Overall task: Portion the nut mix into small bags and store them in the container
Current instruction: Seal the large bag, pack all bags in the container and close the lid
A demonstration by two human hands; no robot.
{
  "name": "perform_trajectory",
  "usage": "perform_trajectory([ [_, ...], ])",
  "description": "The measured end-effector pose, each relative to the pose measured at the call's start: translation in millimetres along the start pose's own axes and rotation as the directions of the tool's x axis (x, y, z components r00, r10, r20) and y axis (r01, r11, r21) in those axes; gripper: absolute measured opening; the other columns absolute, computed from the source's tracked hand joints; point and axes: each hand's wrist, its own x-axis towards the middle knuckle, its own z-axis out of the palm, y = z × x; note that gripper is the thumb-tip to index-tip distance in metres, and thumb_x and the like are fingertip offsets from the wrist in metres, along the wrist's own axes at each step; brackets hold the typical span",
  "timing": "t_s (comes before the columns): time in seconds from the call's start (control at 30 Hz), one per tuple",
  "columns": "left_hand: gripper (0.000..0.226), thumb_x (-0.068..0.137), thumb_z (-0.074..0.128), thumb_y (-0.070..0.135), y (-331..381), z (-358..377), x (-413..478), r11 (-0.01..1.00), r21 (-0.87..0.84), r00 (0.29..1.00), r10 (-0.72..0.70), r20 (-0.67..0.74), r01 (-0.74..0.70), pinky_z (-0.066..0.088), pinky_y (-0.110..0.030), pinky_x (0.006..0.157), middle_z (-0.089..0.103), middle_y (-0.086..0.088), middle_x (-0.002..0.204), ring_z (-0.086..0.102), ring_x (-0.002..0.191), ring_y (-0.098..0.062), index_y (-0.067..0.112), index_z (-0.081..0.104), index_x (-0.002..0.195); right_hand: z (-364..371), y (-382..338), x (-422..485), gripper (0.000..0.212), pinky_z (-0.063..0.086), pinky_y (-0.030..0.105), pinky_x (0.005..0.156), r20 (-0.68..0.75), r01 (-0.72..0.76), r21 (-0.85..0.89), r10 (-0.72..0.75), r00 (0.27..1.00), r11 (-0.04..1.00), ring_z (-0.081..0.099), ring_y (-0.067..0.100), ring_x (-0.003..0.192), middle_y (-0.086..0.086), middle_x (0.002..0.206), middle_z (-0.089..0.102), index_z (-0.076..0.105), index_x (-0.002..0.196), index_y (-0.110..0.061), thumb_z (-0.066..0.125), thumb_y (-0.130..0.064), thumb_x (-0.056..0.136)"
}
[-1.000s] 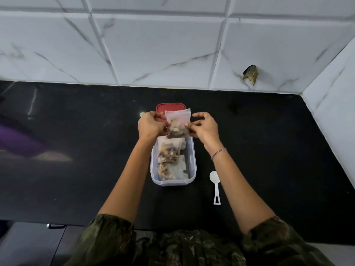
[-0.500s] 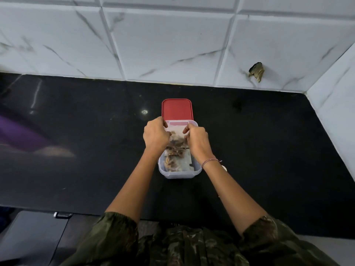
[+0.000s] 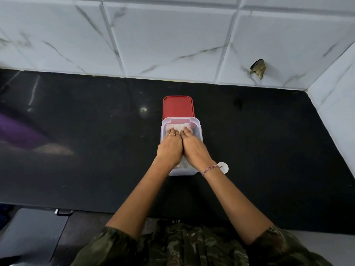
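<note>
A clear plastic container [image 3: 199, 131] stands on the black counter with small bags of nut mix inside. The top bag [image 3: 178, 126] shows only as a pale strip beyond my fingertips. My left hand [image 3: 170, 148] and my right hand [image 3: 194, 149] lie side by side, palms down, flat on the bags inside the container. Neither hand grips anything. My hands hide most of the bags. The red lid [image 3: 178, 107] lies flat on the counter just behind the container.
A white plastic spoon [image 3: 224, 167] lies on the counter [image 3: 96, 150] right of the container, mostly hidden by my right wrist. A white tiled wall [image 3: 172, 45] rises behind, and another closes the right side. A dark drawer front [image 3: 32, 233] sits below the counter edge.
Both hands brought the held bag down into the container, let it go and now rest flat on top of the bags. The view has shifted closer.
</note>
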Motion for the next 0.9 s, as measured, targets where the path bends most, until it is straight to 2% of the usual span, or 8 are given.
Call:
perform_trajectory([
  [0.17, 0.063, 0.098, 0.042, 0.004, -3.4, 4.4, 5.2, 1.000, -0.011, 0.999, -0.008, 0.046, 0.008, 0.027, -0.036, 0.115, 0.012, -0.016, 0.159, 0.010, 0.148, -0.023, 0.000, 0.009, 0.151, 2.3, 0.4, 5.8, 0.061, 0.007, 0.031, 0.117, 0.053, -0.043, -0.017, 0.044, 0.998, 0.999, 0.001, 0.020, 0.147, 0.011, 0.159, 0.005, 0.008, 0.150, -0.003, 0.041, -0.008, 0.098],
  [0.33, 0.064, 0.098, 0.043, 0.006, -2.7, 2.9, 9.9, 1.000, -0.012, 0.995, -0.020, 0.099, 0.022, 0.026, -0.038, 0.116, 0.013, -0.016, 0.159, 0.012, 0.148, -0.025, 0.001, 0.007, 0.151, -6.0, -1.3, 9.0, 0.057, 0.019, 0.034, 0.116, 0.068, -0.056, -0.045, 0.059, 0.996, 0.997, 0.020, 0.023, 0.144, 0.013, 0.155, 0.021, 0.021, 0.147, -0.003, 0.046, -0.008, 0.096],
  [0.47, 0.064, 0.098, 0.043, 0.006, -0.4, -0.5, 9.6, 1.000, 0.024, 0.994, -0.021, 0.112, 0.018, 0.030, -0.038, 0.111, 0.014, -0.016, 0.158, 0.018, 0.147, -0.026, 0.000, 0.009, 0.151, -13.2, -1.6, 12.1, 0.046, 0.033, 0.034, 0.107, 0.092, -0.034, -0.048, 0.039, 0.995, 0.998, 0.044, 0.027, 0.129, 0.016, 0.142, 0.042, 0.038, 0.139, -0.001, 0.045, -0.002, 0.093],
  [0.6, 0.062, 0.098, 0.043, 0.006, 0.9, -2.4, 6.8, 1.000, 0.003, 0.996, -0.009, 0.089, 0.009, 0.032, -0.037, 0.110, 0.018, -0.016, 0.158, 0.021, 0.146, -0.025, 0.000, 0.011, 0.151, -15.4, 0.0, 12.5, 0.037, 0.042, 0.034, 0.097, 0.087, -0.010, -0.046, 0.014, 0.996, 0.999, 0.052, 0.028, 0.116, 0.017, 0.130, 0.052, 0.047, 0.129, -0.001, 0.044, -0.001, 0.093],
  [0.7, 0.050, 0.097, 0.042, 0.007, 0.8, -5.6, 8.2, 0.992, -0.121, 0.999, -0.047, -0.016, 0.044, 0.046, -0.035, 0.086, 0.043, -0.013, 0.142, 0.052, 0.120, -0.028, 0.004, 0.029, 0.146, -19.9, 2.7, 12.4, 0.025, 0.043, 0.035, 0.077, -0.040, -0.037, -0.022, 0.036, 0.999, 0.999, 0.058, 0.031, 0.097, 0.018, 0.111, 0.060, 0.057, 0.113, -0.001, 0.040, -0.005, 0.095],
  [0.77, 0.043, 0.096, 0.042, 0.006, 1.3, -13.3, 10.4, 0.985, -0.164, 0.984, -0.073, -0.162, 0.047, 0.045, -0.034, 0.073, 0.055, -0.014, 0.128, 0.060, 0.103, -0.030, 0.006, 0.041, 0.139, -27.1, 4.6, 17.0, 0.025, 0.043, 0.031, 0.067, -0.163, -0.064, 0.071, 0.075, 0.984, 0.995, 0.057, 0.024, 0.080, 0.014, 0.100, 0.064, 0.063, 0.107, -0.005, 0.041, -0.011, 0.097],
  [0.83, 0.043, 0.095, 0.043, 0.004, 0.2, -22.1, 18.5, 0.984, -0.178, 0.952, -0.083, -0.294, 0.030, 0.047, -0.036, 0.076, 0.061, -0.016, 0.121, 0.061, 0.102, -0.031, 0.007, 0.046, 0.138, -38.6, 6.8, 24.9, 0.024, 0.048, 0.029, 0.069, -0.282, -0.041, 0.178, 0.091, 0.955, 0.983, 0.059, 0.018, 0.076, 0.010, 0.098, 0.068, 0.067, 0.107, -0.008, 0.046, -0.016, 0.098],
  [0.9, 0.042, 0.096, 0.043, 0.006, -3.6, -32.7, 32.1, 0.975, -0.220, 0.914, -0.106, -0.392, 0.018, 0.047, -0.038, 0.087, 0.062, -0.017, 0.122, 0.060, 0.107, -0.032, 0.006, 0.050, 0.137, -53.5, 12.7, 35.6, 0.023, 0.054, 0.032, 0.082, -0.369, -0.018, 0.271, 0.121, 0.921, 0.962, 0.066, 0.018, 0.090, 0.007, 0.106, 0.070, 0.068, 0.110, -0.009, 0.051, -0.017, 0.096],
])
